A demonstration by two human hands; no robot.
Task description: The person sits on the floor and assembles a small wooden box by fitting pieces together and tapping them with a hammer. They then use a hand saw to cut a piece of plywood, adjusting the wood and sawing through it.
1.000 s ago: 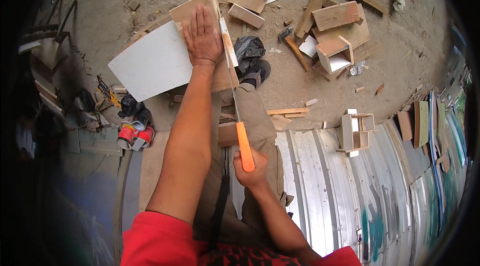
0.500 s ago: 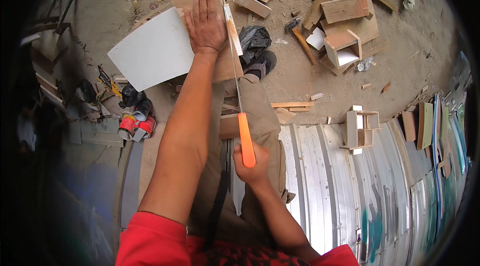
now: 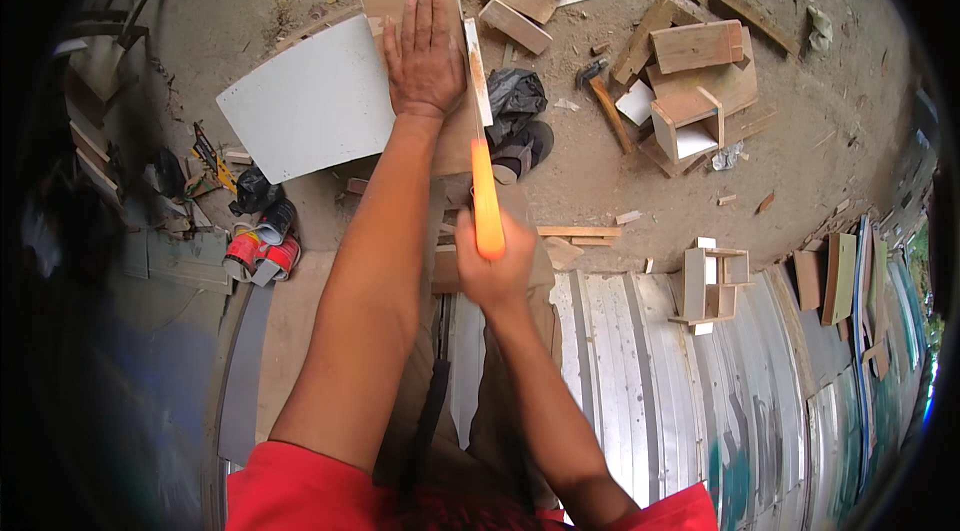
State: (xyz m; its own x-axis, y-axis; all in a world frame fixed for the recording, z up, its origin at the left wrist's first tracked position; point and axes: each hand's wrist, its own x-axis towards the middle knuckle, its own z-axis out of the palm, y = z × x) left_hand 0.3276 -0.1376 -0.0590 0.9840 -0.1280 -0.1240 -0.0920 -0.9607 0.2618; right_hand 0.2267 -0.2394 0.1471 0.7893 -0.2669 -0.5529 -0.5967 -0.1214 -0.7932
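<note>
My left hand (image 3: 428,66) lies flat on a brown wooden board (image 3: 385,3), its fingers stretched toward the far edge. Under and left of that board sits a larger white panel (image 3: 300,101). My right hand (image 3: 503,266) is closed round the orange handle of a handsaw (image 3: 486,193). The saw's blade runs forward along the board's right side, mostly hidden by the handle and wood. Just right of the cut, a narrow white strip (image 3: 480,81) carries sawdust. My shoe (image 3: 528,148) is near the strip's lower end, beside a black plastic bag (image 3: 514,96).
A hammer (image 3: 608,106) lies on the dirt ground, right of the boards. Beyond it are wooden box pieces (image 3: 690,121) and offcuts. A small wooden shelf frame (image 3: 712,283) stands on corrugated metal sheeting (image 3: 625,361). Red cans (image 3: 262,251) sit at left.
My right hand has pushed the saw forward, away from me, so the handle now reaches the board's near edge. My left hand stays pressed on the board; the view has shifted slightly.
</note>
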